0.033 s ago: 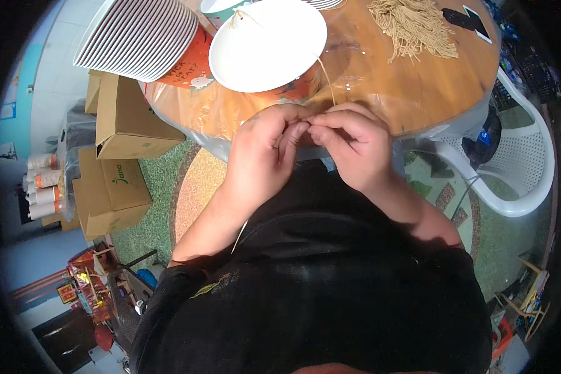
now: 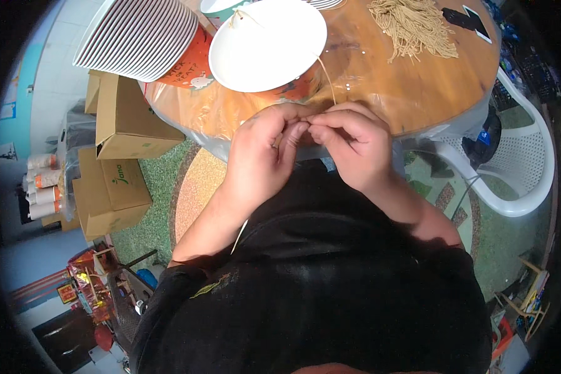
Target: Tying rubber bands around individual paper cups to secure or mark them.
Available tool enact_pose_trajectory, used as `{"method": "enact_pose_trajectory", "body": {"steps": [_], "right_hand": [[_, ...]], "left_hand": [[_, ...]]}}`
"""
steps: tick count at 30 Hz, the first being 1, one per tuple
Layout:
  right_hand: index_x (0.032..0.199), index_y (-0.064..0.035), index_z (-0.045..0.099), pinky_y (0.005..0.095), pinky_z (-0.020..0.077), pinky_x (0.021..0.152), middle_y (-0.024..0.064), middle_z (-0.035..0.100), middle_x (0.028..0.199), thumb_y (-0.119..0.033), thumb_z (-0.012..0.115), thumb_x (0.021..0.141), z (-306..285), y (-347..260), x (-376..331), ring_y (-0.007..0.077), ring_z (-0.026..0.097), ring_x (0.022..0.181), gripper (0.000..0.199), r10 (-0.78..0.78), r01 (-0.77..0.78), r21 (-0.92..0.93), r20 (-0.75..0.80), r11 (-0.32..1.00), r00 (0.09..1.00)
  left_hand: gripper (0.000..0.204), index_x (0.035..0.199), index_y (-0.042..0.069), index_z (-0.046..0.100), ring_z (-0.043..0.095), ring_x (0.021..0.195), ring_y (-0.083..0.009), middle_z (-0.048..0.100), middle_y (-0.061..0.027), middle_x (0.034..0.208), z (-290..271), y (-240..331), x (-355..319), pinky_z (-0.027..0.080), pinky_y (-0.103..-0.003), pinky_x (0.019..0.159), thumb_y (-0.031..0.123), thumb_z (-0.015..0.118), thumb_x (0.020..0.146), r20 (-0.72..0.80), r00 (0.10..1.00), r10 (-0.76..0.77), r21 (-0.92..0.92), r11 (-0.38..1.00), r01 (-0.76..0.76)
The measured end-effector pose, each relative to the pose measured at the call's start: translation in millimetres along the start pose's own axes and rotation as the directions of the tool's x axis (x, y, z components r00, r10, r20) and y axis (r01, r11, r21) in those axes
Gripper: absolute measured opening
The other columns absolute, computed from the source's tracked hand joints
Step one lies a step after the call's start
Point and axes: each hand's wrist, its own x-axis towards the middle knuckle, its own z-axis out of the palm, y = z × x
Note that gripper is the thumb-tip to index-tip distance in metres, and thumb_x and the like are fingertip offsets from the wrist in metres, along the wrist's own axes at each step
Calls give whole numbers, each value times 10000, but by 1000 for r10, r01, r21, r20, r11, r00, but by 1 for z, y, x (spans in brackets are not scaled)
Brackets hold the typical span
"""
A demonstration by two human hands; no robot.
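My left hand [image 2: 262,149] and my right hand [image 2: 358,143] meet at the table's near edge, fingertips pinched together on a thin tan cord [image 2: 328,80]. The pinched bit is mostly hidden by the fingers. From there the cord runs up to the rim of a paper bucket [image 2: 268,47], white inside and orange outside, which stands just beyond my hands. More cord shows at the bucket's far side. A pale loose end hangs below my left wrist.
A tall nested stack of similar buckets [image 2: 134,37] stands at the left of the round wooden table [image 2: 393,93]. Farther right lie a bundle of tan cords [image 2: 411,28] and a phone [image 2: 478,25]. Cardboard boxes [image 2: 128,124] sit left on the floor, a white plastic chair [image 2: 536,118] right.
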Motion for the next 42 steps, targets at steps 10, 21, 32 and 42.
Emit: {"method": "enact_pose_trajectory", "body": {"steps": [10, 21, 32, 42], "right_hand": [[1010, -16, 730, 369, 608, 738, 115, 756, 978, -17, 821, 979, 4, -2, -1, 247, 749, 855, 96, 19, -21, -62, -36, 998, 999], [1053, -2, 719, 261, 483, 662, 3, 675, 889, -36, 773, 1053, 14, 11, 10, 56, 565, 726, 64, 115, -60, 208, -262, 976, 958], [1085, -7, 748, 223, 392, 598, -82, 615, 791, -55, 782, 1068, 29, 7, 22, -18, 475, 683, 62, 218, -69, 403, -336, 913, 916], [1035, 4, 753, 266, 516, 663, 28, 725, 896, -41, 812, 1028, 31, 11, 18, 62, 633, 738, 74, 165, -66, 267, -369, 961, 915]], "left_hand": [[203, 1177, -6, 755, 805, 924, -250, 821, -153, 1041, 1, -6, -4, 626, -359, 858, -67, 796, 987, -30, 997, 70, 81, 994, -68], [459, 1229, 39, 744, 691, 1144, -383, 718, -152, 1191, -29, 0, 41, 552, -462, 973, 131, 919, 814, -158, 877, 453, 424, 833, -354], [243, 1156, 26, 803, 783, 775, -331, 774, -171, 868, -40, 15, 66, 627, -431, 710, 137, 811, 940, 125, 992, -14, 182, 983, -9], [289, 1181, 11, 810, 759, 749, -256, 760, -148, 840, -31, 6, 66, 615, -381, 709, 182, 824, 949, 190, 973, -133, 94, 989, 117]]}}
